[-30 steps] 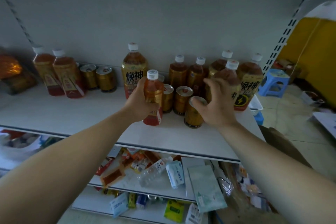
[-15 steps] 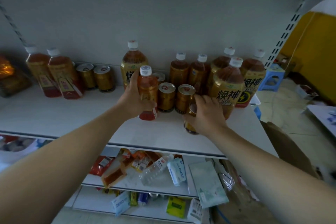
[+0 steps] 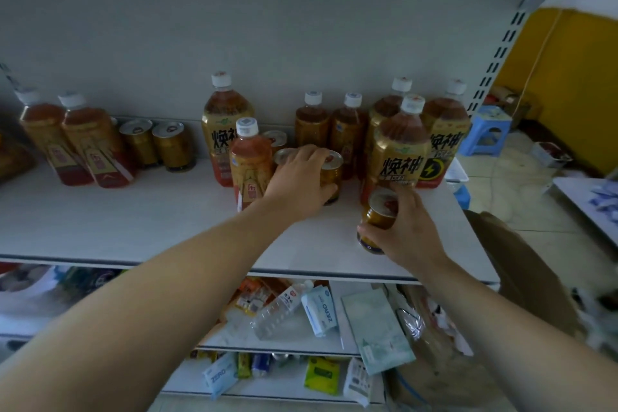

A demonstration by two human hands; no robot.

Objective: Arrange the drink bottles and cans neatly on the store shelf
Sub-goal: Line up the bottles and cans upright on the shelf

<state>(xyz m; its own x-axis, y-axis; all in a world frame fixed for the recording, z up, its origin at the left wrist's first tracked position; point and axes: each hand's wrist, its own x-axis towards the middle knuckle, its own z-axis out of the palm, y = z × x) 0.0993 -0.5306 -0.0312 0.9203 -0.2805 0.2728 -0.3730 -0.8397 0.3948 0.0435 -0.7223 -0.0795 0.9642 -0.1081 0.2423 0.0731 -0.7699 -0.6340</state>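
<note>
On the shelf [image 3: 133,227], a standing can [image 3: 332,174] is clasped from above by the left hand [image 3: 301,182]. Near the front edge, a second can [image 3: 376,216] is gripped in the curled right hand [image 3: 404,231]. Grouping appears under way, and upright placement alongside is called for next.

My left hand [image 3: 301,184] curls over two gold cans. Of the covered can [image 3: 283,154] I get only a sliver of rim. Of the half-covered can [image 3: 331,174] I see one side and part of the lid. My right hand [image 3: 406,231] wraps the front can [image 3: 376,222], so its label is lost to me. The small bottle [image 3: 250,160] blocks the lower label of the tall bottle [image 3: 227,117] behind it. Far left, an orange package [image 3: 13,157] is cut by the edge. Below, the green packet [image 3: 322,376] has print too small to read. Near right, my arm hides part of the cardboard box [image 3: 521,264].
</note>
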